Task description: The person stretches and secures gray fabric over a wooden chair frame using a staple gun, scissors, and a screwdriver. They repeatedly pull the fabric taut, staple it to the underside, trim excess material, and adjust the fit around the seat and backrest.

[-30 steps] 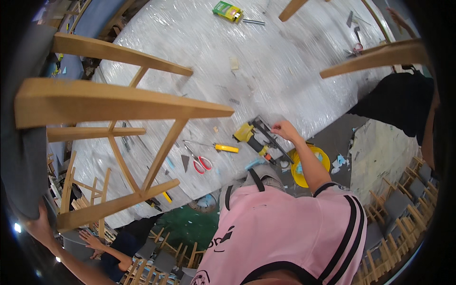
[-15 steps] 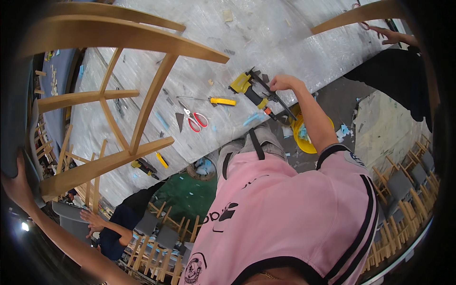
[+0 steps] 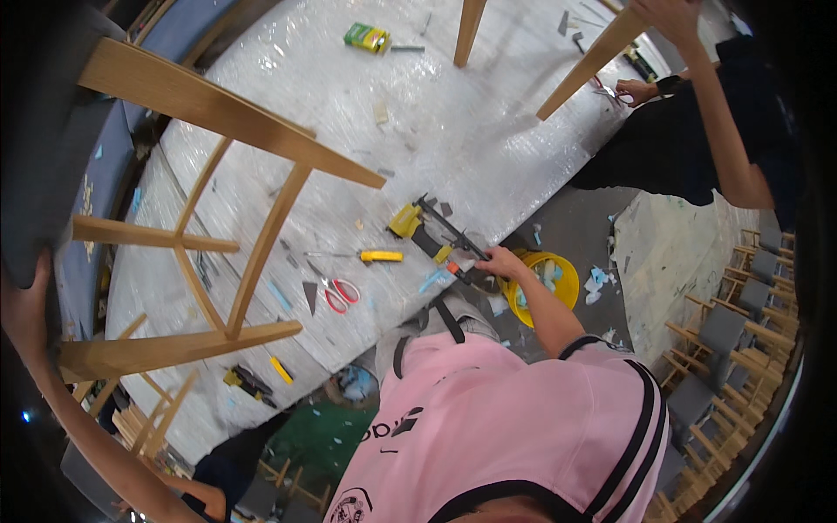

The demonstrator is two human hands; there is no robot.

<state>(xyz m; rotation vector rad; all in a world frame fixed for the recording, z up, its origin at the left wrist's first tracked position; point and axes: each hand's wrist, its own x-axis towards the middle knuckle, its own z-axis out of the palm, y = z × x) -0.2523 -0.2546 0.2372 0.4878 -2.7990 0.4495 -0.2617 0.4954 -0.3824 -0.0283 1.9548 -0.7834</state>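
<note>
My left hand (image 3: pixel 28 318) is closed on the edge of the dark grey padded part (image 3: pixel 44 187) of a chair at the far left. The chair's light wooden frame (image 3: pixel 214 105) extends over the table with its legs pointing right. Near the table's front edge lies a yellow and black staple gun (image 3: pixel 427 241). My right hand (image 3: pixel 503 263) has its fingers curled at the near end of the gun's long black magazine; the fingertips are partly hidden. Left of the gun are a yellow-handled screwdriver (image 3: pixel 381 256), red-handled scissors (image 3: pixel 341 295) and a dark triangular scrap (image 3: pixel 310 296).
Plastic film covers the table (image 3: pixel 305 113). A yellow bucket (image 3: pixel 571 292) with scraps stands below its edge. At the upper right, a co-worker (image 3: pixel 697 131) handles wooden legs (image 3: pixel 597 65) and scissors. A green and yellow box (image 3: pixel 367 37) lies at the back. Stacked chairs (image 3: pixel 719 349) line the right.
My right hand has moved nearer to me along the staple gun's magazine. The view has shifted, showing more of the table's far side. The co-worker's wooden leg stands differently, with a second leg visible.
</note>
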